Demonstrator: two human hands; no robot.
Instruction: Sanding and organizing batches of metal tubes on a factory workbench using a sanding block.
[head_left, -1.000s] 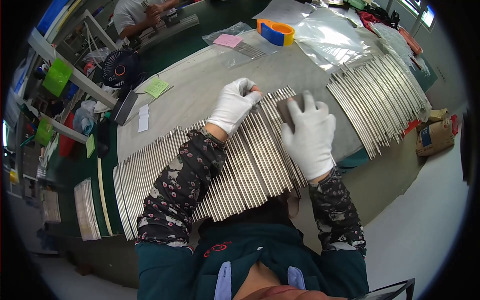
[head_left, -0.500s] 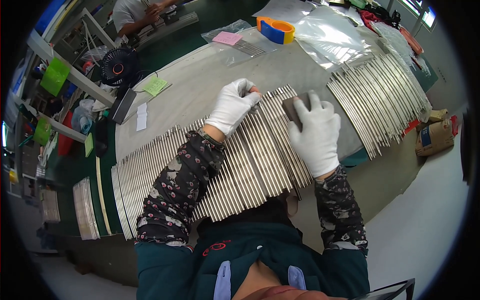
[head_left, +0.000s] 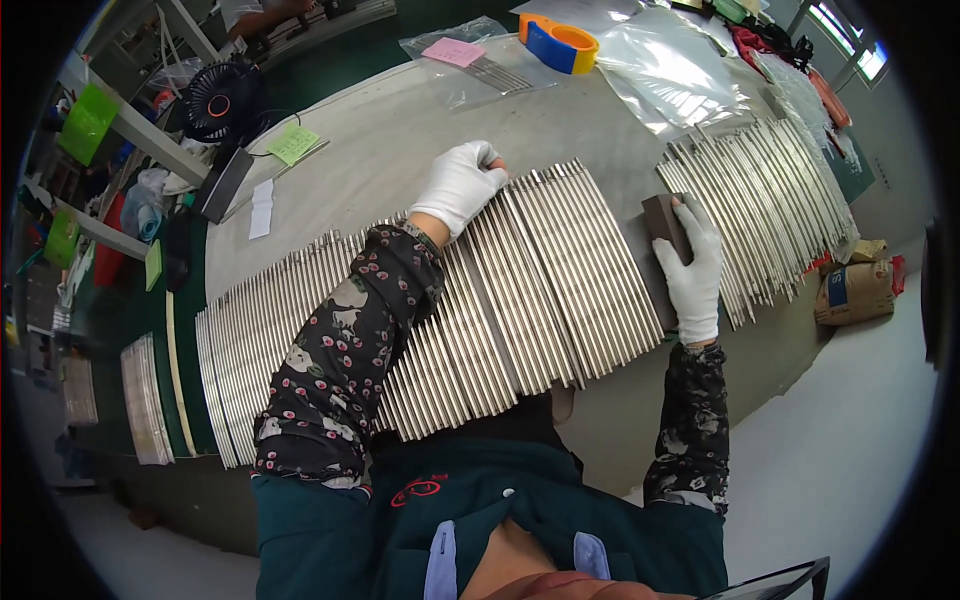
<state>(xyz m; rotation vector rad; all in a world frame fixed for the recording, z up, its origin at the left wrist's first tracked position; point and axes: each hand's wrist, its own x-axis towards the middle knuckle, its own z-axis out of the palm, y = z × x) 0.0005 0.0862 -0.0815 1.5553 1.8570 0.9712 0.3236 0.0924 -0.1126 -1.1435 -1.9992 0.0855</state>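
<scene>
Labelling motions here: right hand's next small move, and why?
Probably bring the dark block left over the wide rod row: the right hand holds it past that row's right edge, while the left hand is at the row's upper edge.

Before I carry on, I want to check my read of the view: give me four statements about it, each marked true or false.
1. The right hand holds a dark block. True.
2. All the metal rods lie in one unbroken row. False: the table shows between the wider rod row and the smaller rod group.
3. The orange-and-blue ring sits right of the fan. True.
4. Both gloves are black. False: the left hand and right hand wear white ones.
</scene>
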